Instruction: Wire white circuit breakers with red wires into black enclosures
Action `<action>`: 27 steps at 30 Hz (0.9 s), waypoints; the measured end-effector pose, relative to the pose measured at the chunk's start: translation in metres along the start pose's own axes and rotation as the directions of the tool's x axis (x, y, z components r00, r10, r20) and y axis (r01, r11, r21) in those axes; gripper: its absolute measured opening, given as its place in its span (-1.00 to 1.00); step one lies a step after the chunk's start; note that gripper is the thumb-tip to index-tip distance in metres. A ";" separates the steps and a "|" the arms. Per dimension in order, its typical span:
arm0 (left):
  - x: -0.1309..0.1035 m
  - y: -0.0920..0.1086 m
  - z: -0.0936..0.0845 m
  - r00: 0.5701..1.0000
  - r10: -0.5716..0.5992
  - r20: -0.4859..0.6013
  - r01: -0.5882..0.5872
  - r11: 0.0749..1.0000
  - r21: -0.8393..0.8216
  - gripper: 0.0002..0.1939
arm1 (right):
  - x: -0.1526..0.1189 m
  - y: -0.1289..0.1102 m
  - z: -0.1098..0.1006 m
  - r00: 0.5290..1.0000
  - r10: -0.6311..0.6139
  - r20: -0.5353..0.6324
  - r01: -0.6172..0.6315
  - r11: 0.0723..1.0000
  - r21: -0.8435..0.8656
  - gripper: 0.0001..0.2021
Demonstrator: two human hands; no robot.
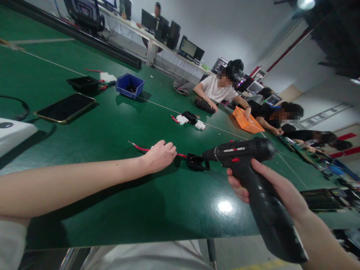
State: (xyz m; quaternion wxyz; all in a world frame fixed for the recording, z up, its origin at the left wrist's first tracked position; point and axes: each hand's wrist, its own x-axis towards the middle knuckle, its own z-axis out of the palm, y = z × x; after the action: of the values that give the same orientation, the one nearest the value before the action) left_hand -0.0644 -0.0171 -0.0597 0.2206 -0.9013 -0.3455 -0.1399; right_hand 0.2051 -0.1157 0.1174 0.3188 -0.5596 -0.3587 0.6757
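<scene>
My right hand (pixel 270 183) is wrapped round the grip of a black cordless drill (pixel 242 150). The drill lies nearly level and points left, with its tip at a small black plastic housing (pixel 194 162); whether the bit touches a screw inside cannot be made out. My left hand (pixel 161 155) is closed over a red wire (pixel 140 149) just left of the housing. The wire's bare end sticks out on the far side of this hand, and its other end runs into the housing. A speck of white shows beside the fingers, mostly hidden.
Further back are a blue bin (pixel 129 85), a black tray (pixel 83 83), a smartphone (pixel 66 107) and white-and-black parts with red wires (pixel 188 119). A white device (pixel 17 135) stands at left. Across the green table (pixel 112 213), co-workers sit near an orange bin (pixel 247 120).
</scene>
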 end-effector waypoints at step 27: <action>0.001 0.000 -0.001 1.000 -0.009 0.008 0.009 1.000 -0.016 -0.88 | -0.003 -0.005 0.007 0.998 0.055 -0.009 -0.055 0.998 0.037 -0.56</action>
State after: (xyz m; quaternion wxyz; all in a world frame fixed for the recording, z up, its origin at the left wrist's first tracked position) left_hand -0.0635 -0.0173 -0.0588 0.2113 -0.9020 -0.3494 -0.1401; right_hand 0.1988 -0.1162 0.1238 0.3119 -0.5667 -0.3291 0.6880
